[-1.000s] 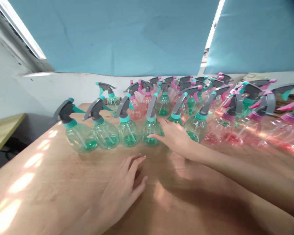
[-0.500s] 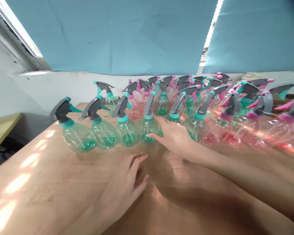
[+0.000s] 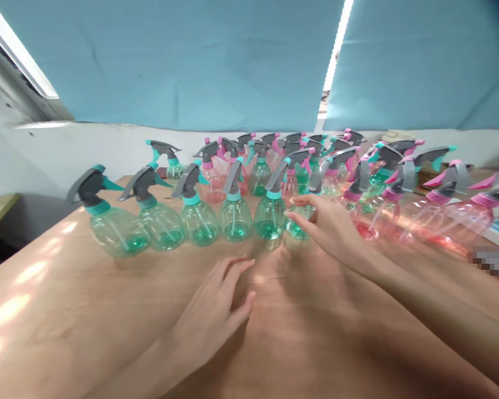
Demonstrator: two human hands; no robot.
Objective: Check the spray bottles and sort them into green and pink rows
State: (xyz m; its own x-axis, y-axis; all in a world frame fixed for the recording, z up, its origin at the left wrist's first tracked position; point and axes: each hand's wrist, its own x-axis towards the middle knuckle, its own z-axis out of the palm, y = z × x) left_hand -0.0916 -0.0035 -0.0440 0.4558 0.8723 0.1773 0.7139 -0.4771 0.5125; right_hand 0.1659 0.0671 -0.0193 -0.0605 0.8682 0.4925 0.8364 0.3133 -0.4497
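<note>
My right hand (image 3: 332, 230) is at a green spray bottle (image 3: 298, 228) in the front row. Its thumb and forefinger are apart and overlap that bottle, partly hiding it; whether they touch it I cannot tell. To its left stands another green spray bottle (image 3: 270, 219), upright, with a grey trigger head and turquoise collar. My left hand (image 3: 216, 305) is held low over the table in front of the row, fingers loosely spread and holding nothing. A little green liquid shows at the bottom of the green bottles.
Several pink spray bottles (image 3: 393, 213) continue the front row to the right. More pink and green ones crowd behind, near the white wall. The wooden table (image 3: 87, 327) spans the foreground. A blue curtain (image 3: 191, 66) hangs behind; a pixelated patch (image 3: 497, 263) is at far right.
My right hand has moved right, from the fifth green bottle to the one beside it, uncovering the fifth. My left hand has hardly moved. The view has turned slightly right.
</note>
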